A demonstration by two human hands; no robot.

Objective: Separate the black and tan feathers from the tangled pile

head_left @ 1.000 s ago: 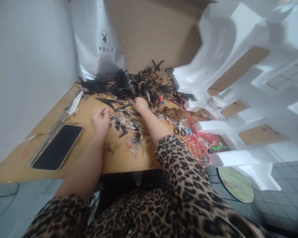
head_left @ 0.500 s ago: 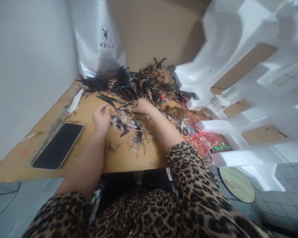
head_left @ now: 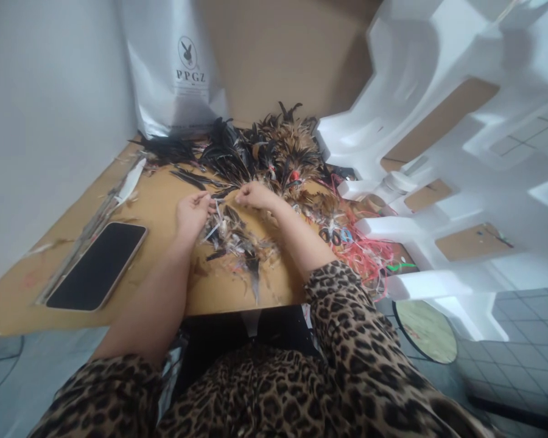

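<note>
My left hand (head_left: 193, 214) is pinched over the table, with a thin pale strip (head_left: 218, 208) at its fingertips; I cannot tell whether it is a feather shaft or a bit of string. A short gap away, my right hand (head_left: 257, 196) has thumb and fingers pressed together, and anything between them is too small to make out. Below both hands lies a loose heap of small feathers (head_left: 232, 234), brown, black and whitish. Just behind them spread long glossy black feathers (head_left: 226, 159) and bunches of brown feathers (head_left: 296, 143).
A dark-screened phone (head_left: 98, 266) lies on the tan tabletop (head_left: 210, 295) at left. Behind stands a silvery bag (head_left: 164, 85). On the right are pink strings (head_left: 369, 255), scissors (head_left: 331, 236) and white foam packing (head_left: 406, 228). A round stool (head_left: 427, 331) stands below.
My left hand has moved right, towards the right hand, and a pale strip now shows at its fingertips. My right hand has shifted slightly left. The whole view has drifted a little.
</note>
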